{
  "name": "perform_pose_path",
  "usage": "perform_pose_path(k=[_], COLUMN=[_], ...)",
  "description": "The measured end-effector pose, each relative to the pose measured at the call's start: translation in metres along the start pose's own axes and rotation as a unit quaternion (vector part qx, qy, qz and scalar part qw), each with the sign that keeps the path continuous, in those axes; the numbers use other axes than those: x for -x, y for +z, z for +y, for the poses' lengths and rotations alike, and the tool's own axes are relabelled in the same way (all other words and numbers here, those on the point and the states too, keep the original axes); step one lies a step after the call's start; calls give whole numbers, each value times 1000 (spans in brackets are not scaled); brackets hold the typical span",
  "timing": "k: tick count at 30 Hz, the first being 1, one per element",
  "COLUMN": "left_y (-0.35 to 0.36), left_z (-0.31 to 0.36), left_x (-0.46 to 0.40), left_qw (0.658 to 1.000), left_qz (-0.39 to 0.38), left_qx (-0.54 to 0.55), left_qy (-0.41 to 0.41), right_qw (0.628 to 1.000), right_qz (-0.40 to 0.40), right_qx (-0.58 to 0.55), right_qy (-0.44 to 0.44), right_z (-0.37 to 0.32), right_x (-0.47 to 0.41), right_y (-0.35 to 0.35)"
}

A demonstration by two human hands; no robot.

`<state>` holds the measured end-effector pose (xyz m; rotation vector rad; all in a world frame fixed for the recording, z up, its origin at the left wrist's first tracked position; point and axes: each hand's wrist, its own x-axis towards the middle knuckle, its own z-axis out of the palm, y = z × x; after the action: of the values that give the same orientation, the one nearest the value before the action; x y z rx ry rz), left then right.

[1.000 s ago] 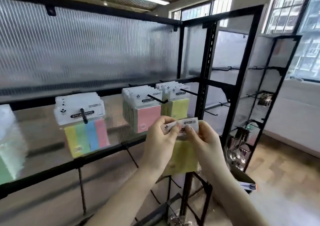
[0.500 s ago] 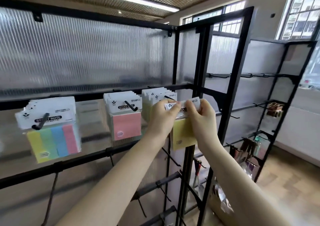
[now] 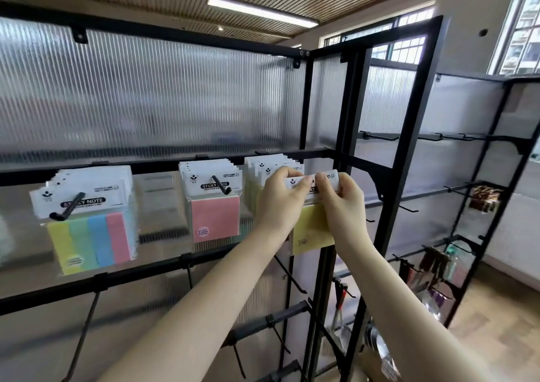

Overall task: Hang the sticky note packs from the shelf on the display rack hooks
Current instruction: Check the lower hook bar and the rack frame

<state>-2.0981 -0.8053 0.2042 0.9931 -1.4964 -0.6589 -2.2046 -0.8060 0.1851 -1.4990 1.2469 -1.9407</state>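
Note:
My left hand (image 3: 279,199) and my right hand (image 3: 340,203) both pinch the white header card of a yellow sticky note pack (image 3: 312,232). The pack is held upright in front of several yellow packs (image 3: 264,165) that hang on the rightmost hook of the black display rack (image 3: 327,152). That hook is hidden behind my hands. Pink packs (image 3: 214,206) hang on the middle hook (image 3: 220,187). Multicolour packs (image 3: 87,220) hang on the left hook (image 3: 67,207).
Bare hooks (image 3: 287,275) stick out from the lower rails below my arms. A black upright post (image 3: 350,177) stands just right of my hands. A second rack (image 3: 467,206) with hanging goods stands to the right, and wooden floor (image 3: 502,323) lies beyond.
Both hands carried the yellow pack up and toward the rack, from below the hanging yellow packs to level with their header cards. The camera view tilted upward.

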Motion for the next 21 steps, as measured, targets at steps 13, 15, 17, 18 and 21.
perform_pose_path(k=[13, 15, 17, 18, 21], left_y=[7, 8, 6, 4, 2], left_z=[-32, -34, -36, -36, -38], left_x=[10, 6, 2, 0, -4], left_qw=[958, 950, 943, 939, 926], left_qz=[123, 117, 113, 112, 121], left_qx=[-205, -239, -263, -276, -307], left_qy=[159, 165, 168, 172, 180], right_qw=[1000, 999, 999, 998, 997], right_qz=[-13, -28, -31, -32, -41], right_qx=[-1, 12, 24, 29, 43], right_qy=[21, 27, 36, 39, 50], right_z=[31, 37, 43, 46, 49], right_x=[-12, -11, -11, -11, -13], right_y=[18, 21, 23, 23, 27])
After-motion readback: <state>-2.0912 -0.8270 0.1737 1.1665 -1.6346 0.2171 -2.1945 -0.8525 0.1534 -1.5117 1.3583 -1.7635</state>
